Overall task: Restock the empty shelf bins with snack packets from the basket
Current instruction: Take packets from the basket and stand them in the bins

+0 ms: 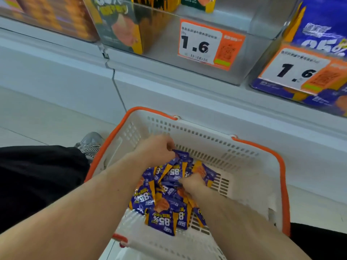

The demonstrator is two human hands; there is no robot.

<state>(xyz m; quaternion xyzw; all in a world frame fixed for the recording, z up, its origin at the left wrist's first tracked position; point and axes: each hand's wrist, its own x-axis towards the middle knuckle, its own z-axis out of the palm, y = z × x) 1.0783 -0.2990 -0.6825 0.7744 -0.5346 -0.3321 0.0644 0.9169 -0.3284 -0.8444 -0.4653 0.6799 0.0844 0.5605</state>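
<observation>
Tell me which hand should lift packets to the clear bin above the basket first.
Left, probably. The left hand already pinches a purple packet at the far side of the pile, nearest the clear bin. The right hand is buried in the packets, its grip blurred.

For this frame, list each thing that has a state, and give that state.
Basket: on the floor, handles folded down, partly filled.
Snack packets: sealed, heaped loose in the basket.
Left hand: grip pinching a packet's edge.
Right hand: blurred, fingers dug into the pile.
Middle shelf bin: clear-fronted, mostly empty.
Right shelf bin: holds a purple carton.
</observation>
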